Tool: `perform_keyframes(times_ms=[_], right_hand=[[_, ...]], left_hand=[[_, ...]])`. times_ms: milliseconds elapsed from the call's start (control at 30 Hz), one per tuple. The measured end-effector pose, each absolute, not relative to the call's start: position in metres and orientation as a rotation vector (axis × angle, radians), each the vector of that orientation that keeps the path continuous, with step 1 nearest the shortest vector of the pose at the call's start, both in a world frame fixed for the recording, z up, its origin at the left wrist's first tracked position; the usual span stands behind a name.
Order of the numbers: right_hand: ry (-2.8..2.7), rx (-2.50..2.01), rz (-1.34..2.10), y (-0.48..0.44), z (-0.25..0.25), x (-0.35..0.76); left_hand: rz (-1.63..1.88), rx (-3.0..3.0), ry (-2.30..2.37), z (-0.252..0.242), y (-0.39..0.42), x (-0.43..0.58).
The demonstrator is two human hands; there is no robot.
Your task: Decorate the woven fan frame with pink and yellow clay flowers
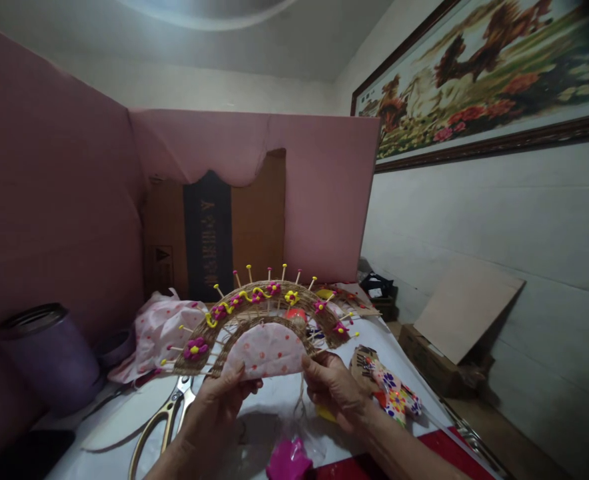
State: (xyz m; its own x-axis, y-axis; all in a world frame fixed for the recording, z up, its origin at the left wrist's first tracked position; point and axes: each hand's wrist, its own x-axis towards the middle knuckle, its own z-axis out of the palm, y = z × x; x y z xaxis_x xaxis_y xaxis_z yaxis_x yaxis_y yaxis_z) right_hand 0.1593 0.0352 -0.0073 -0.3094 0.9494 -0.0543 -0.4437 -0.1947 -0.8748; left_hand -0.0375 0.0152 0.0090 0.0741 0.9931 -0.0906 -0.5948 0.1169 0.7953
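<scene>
Held up over the table is a handmade fan [244, 301], an arch of twine-wrapped material decorated with pink and yellow flowers. Thin sticks tipped with pink and yellow beads poke out along its outer rim. A half-round piece of pale pink dotted fabric [267, 350] fills its inner lower part. My left hand [224, 393] pinches the lower left edge, thumb on the fabric. On the lower right corner, my right hand [332, 383] grips the fan between thumb and fingers. Loose strands of twine hang beside the right fingers.
Scissors [167, 420] lie left of my left hand, near a white curved piece [129, 413]. A purple cup [49, 357] and crumpled dotted fabric [162, 330] stand behind. Magenta clay [289, 459] lies in front, floral fabric [394, 393] to the right. Pink-covered boards [324, 200] enclose the back.
</scene>
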Motion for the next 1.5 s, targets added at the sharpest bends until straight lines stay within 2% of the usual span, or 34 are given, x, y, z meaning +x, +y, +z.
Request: perform_keyframes(times_ms=[1500], right_hand=[[-1.022, -0.754, 1.653, 0.0353, -0.0109, 0.1576]], left_hand=[[1.367, 0.644, 0.725, 0.0115, 0.0147, -0.0358]])
